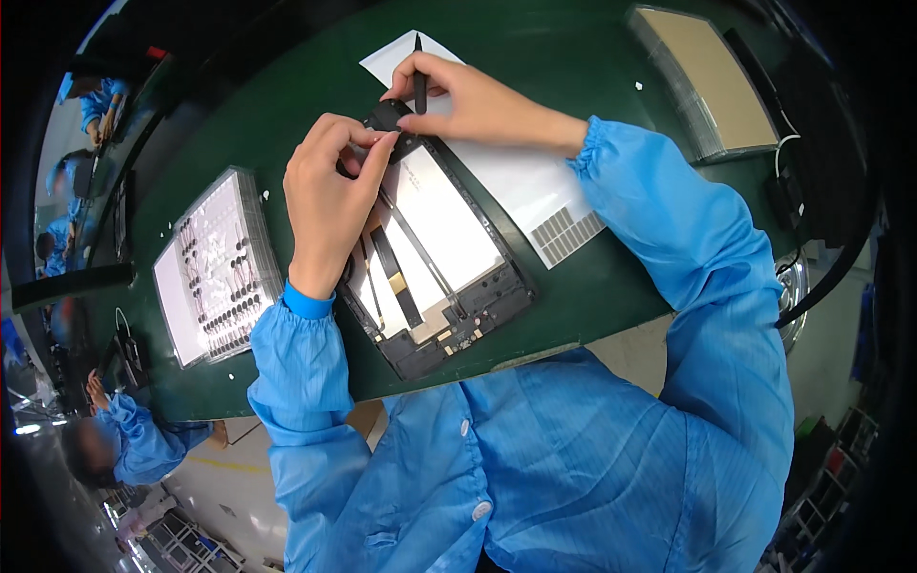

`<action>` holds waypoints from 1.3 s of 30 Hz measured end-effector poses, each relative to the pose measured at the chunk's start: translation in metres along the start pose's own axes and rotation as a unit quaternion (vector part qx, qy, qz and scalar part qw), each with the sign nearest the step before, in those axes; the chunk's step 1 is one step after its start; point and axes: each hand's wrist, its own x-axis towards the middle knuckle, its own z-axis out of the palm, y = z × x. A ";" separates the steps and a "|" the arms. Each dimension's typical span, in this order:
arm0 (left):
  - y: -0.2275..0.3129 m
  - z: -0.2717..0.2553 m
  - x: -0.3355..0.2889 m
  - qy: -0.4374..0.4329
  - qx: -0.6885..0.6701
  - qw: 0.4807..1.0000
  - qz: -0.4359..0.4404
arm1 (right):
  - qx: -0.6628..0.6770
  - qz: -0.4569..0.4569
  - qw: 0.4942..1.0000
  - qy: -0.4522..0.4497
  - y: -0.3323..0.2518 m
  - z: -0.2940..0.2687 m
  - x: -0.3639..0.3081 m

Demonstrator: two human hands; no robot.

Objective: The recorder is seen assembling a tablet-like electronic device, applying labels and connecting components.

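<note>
An opened tablet (430, 229) lies slanted on the green bench before me, its inside facing up. Silver plates, dark flat cables and a circuit board at its near end show. At the tablet's far end, my left hand (330, 181) has thumb and forefinger pinched together; whatever is between them is too small to make out. My right hand (468, 100) is closed round a slim black pointed tool (419, 86), which looks like tweezers. Its thumb touches the tablet's far end, close to the left fingertips. A black part (384, 116) sits at that end, partly covered by my fingers.
White sheets (521, 186) with grey rectangular labels (565, 236) lie right of the tablet. On the left stands a clear tray (177, 310) of small black wired parts. Stacked clear trays with a tan top (712, 81) stand far right. Other people in blue work at the left.
</note>
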 end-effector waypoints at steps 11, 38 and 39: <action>0.006 0.001 -0.004 -0.037 0.004 0.999 -0.027 | 0.043 0.027 0.998 -0.037 0.001 -0.007 0.000; 0.003 0.000 0.000 -0.071 0.034 0.997 -0.027 | 0.014 0.072 0.989 -0.127 -0.019 -0.009 -0.001; 0.001 -0.001 0.001 -0.074 0.056 0.995 -0.021 | 0.012 0.078 0.988 -0.132 -0.021 -0.007 0.000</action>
